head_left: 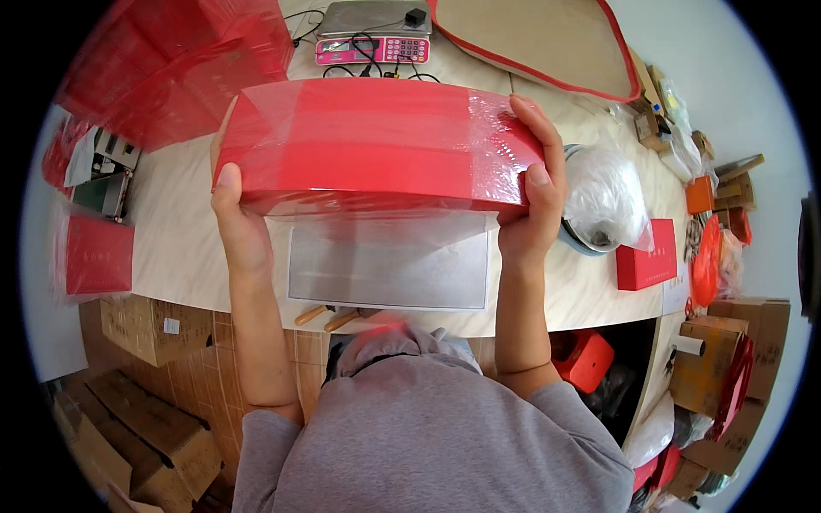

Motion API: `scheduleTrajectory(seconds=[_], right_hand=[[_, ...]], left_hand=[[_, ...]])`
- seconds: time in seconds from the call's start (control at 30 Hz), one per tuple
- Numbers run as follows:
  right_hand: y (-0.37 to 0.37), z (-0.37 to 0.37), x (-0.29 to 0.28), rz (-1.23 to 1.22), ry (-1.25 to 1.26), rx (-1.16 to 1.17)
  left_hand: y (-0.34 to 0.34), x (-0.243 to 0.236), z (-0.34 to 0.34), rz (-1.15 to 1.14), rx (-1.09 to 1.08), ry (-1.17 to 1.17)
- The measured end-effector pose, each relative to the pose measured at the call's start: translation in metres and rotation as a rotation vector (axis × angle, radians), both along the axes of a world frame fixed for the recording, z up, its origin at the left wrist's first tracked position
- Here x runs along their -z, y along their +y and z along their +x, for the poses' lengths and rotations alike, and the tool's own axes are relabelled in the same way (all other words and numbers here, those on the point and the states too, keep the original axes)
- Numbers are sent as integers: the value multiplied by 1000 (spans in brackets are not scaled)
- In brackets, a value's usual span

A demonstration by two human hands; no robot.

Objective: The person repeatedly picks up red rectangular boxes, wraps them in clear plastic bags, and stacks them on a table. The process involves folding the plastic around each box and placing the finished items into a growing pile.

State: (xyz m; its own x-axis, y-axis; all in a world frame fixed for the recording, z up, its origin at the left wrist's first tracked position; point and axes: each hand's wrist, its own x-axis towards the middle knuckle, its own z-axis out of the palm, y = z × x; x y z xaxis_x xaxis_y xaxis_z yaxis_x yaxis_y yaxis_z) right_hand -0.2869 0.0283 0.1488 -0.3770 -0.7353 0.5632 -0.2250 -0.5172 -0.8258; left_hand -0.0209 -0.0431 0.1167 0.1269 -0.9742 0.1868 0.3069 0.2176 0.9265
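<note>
A long red box [376,141] in clear plastic film is held up over the table between my two hands. My left hand [235,201] grips its left end, thumb on the near edge and fingers behind. My right hand [539,175] clasps the right end, its fingers bent over the top corner and its thumb against the front. Wrinkled film shows at that right end. Below the box, a grey rectangular sheet or board with a pale border [389,269] lies at the table's near edge; the box hides its far part.
Film-wrapped red boxes [184,68] are stacked at the far left. A pink-fronted scale [372,50] with cables stands at the back, beside a red-edged beige mat [547,43]. To the right are a bowl holding clear plastic [603,197] and a red box [647,255]. Cartons [145,427] lie lower left.
</note>
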Motion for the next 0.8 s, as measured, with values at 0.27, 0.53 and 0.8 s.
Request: scheduleTrajectory(seconds=[0.27,0.53,0.8], right_hand=[[-3,-2,2,-33,-7,18],[-5,-3,5,-42,-19,27],[-5,-4,7,-55,-10,37]], left_hand=[[7,-20,-23,-35,-52,-48],[7,-21,-27,-43,-73,-65],[5,-18,-26,-61,-75,-57]])
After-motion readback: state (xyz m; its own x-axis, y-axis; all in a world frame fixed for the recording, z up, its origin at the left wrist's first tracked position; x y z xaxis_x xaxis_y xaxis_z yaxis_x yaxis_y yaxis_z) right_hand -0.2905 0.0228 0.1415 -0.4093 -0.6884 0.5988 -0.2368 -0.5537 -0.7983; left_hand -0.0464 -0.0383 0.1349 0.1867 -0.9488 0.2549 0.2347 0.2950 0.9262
